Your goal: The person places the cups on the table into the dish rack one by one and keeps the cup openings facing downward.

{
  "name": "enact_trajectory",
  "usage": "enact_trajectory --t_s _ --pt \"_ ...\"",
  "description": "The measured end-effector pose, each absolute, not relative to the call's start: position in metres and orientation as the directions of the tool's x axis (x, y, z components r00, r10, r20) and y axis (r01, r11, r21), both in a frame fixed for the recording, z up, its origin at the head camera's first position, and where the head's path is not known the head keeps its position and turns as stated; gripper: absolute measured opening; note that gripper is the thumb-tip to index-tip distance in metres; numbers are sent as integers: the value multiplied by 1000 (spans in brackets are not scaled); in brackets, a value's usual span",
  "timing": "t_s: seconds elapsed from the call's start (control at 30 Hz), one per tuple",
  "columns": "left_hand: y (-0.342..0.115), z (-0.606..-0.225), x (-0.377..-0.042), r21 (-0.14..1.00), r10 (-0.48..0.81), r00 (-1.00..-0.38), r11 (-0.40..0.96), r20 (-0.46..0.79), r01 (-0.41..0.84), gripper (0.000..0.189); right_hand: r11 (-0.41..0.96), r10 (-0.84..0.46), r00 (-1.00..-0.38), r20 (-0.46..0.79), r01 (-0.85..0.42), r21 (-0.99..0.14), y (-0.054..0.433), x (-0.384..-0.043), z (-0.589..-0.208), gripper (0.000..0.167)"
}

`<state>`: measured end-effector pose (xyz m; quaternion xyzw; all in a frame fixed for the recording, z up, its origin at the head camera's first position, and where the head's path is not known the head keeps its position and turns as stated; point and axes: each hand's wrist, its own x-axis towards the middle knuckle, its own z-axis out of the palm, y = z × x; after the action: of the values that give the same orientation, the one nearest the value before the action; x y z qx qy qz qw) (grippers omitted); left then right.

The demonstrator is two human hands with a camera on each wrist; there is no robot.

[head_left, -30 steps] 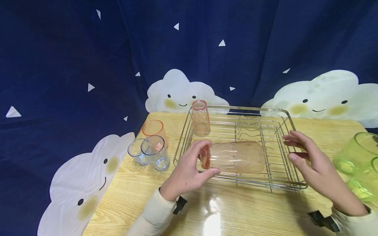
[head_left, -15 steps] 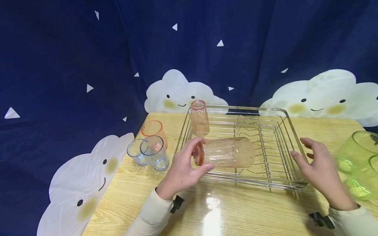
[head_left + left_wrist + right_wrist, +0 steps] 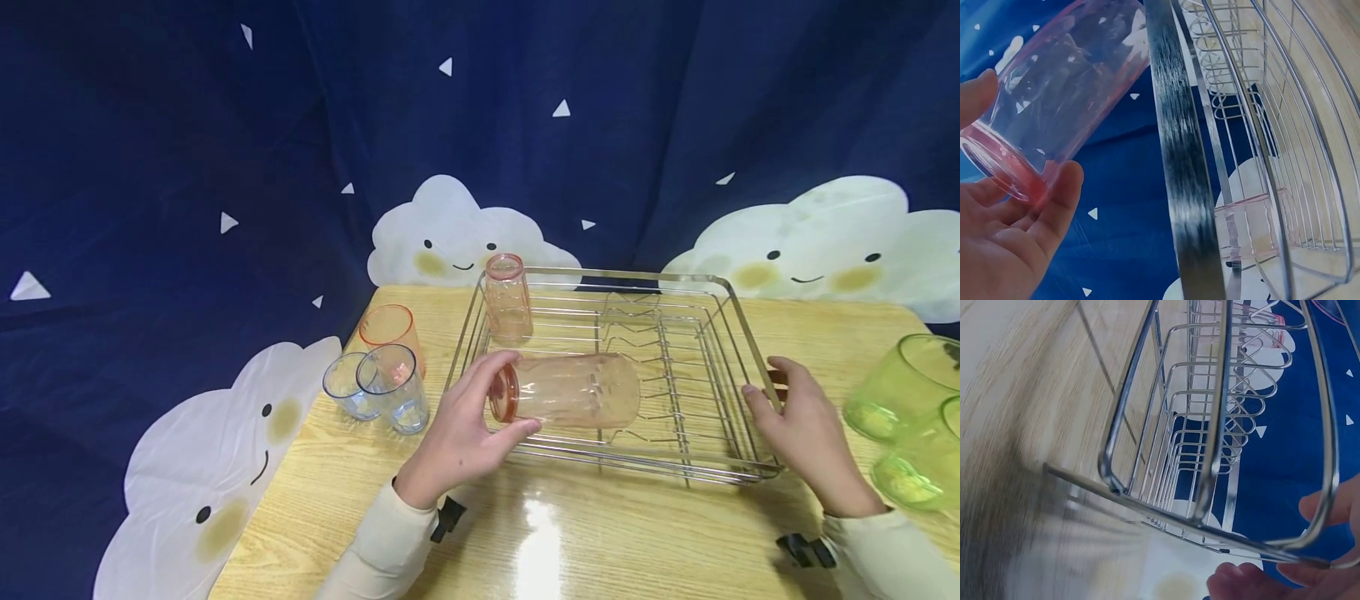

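Note:
In the head view my left hand (image 3: 468, 425) holds a pink tumbler (image 3: 573, 390) by its thick, darker end, thumb at the front and fingers behind. The tumbler lies sideways above the wire dish rack (image 3: 637, 454), its pale end pointing right. The left wrist view shows this tumbler (image 3: 1066, 81) up past the rack's flat metal rim (image 3: 1182, 156). My right hand (image 3: 806, 429) grips the rack's right rim, thumb inside and fingers outside. A second pink tumbler (image 3: 508, 300) stands in the rack's back left corner.
Left of the rack stand an orange-rimmed glass (image 3: 390, 325) and two blue-tinted glasses, one in front (image 3: 397, 392). Two large green glasses (image 3: 915, 467) are at the far right. A dark blue curtain (image 3: 525, 125) with clouds hangs behind the wooden table (image 3: 637, 533).
The left hand has carried the tumbler a little left and up. My right hand has moved from over the rack's right side outward and down, taking hold of the rim.

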<state>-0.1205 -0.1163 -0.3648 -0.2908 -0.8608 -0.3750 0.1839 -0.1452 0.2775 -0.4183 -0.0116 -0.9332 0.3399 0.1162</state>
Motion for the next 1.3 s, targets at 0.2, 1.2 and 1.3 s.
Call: enact_trajectory --t_s 0.2,1.2,1.3 --pt "-116 -366 -122 515 370 -757 566 539 644 74 790 96 -979 177 -34 -612 277 -148 -417 64" --pt "-117 -368 -128 529 346 -786 594 513 607 74 749 153 -978 144 19 -662 272 -137 -426 51" --pt "-118 -365 -129 525 343 -785 598 515 606 73 751 153 -976 152 15 -660 271 -138 -426 50"
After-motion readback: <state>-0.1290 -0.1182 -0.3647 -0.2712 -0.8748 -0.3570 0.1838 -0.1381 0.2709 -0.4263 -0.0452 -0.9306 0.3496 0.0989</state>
